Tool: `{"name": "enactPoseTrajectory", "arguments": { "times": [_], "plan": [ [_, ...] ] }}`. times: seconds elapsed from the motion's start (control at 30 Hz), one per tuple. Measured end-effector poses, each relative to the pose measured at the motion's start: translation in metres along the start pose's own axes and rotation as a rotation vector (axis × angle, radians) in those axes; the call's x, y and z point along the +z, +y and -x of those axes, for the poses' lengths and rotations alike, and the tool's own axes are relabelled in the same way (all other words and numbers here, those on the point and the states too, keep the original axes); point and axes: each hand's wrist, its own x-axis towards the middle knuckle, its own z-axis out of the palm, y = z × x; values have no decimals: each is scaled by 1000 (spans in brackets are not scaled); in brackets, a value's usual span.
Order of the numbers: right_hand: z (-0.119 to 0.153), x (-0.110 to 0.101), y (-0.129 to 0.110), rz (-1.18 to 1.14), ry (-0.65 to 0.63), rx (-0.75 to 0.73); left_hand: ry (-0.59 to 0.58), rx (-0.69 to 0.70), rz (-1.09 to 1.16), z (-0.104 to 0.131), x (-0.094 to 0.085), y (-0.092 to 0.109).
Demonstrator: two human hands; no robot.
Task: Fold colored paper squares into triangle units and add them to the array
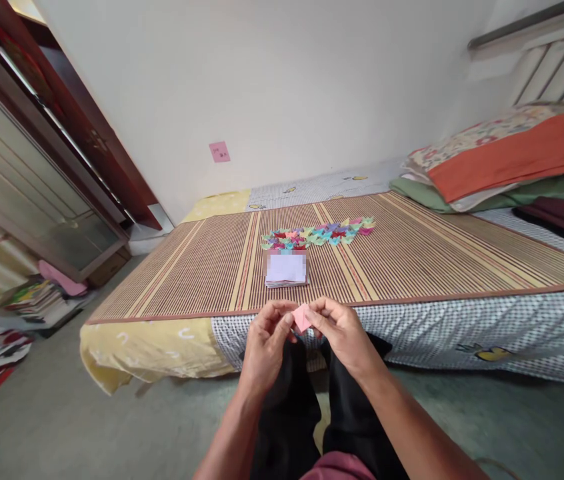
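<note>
A small folded piece of pink paper (302,319) is held between my two hands, just in front of the bed's edge. My left hand (268,340) pinches its left corner between thumb and fingers. On the other side, my right hand (342,330) grips the right corner the same way. Beyond them, a stack of white paper (287,269) lies on the striped mat (202,267). Behind the stack, several small folded paper pieces (319,233) in many colours spread in a band to the right.
Pillows (517,153) and folded cloth lie at the bed's right end. A pink note (219,152) is stuck on the wall. At the left are a cabinet (27,167), a door (97,140) and piled papers (37,300). My knees are below my hands.
</note>
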Motion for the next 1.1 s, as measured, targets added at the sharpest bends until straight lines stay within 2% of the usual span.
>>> {"name": "enactPoseTrajectory", "arguments": {
  "times": [0.07,0.13,0.3,0.5,0.67,0.77,0.97,1.1],
  "plan": [
    [0,0,-1,-30,2,20,-88,-4,0,-1,-5,3],
    [1,0,-3,-53,6,30,-125,-22,24,-2,-9,4],
    [5,-1,-7,-84,0,47,-116,-40,77,-4,-13,2],
    [8,-4,-3,-174,-157,56,-91,-43,93,-7,-23,1],
    [11,-3,0,-178,-111,48,-70,-7,111,-5,-21,1],
    [13,-1,-3,-128,-88,-9,-60,19,106,-4,-19,1],
    [14,5,-9,8,-46,-236,-42,87,72,-1,-16,3],
    [14,8,-8,-5,-21,-288,-54,110,71,1,-14,4]
  ]
}}
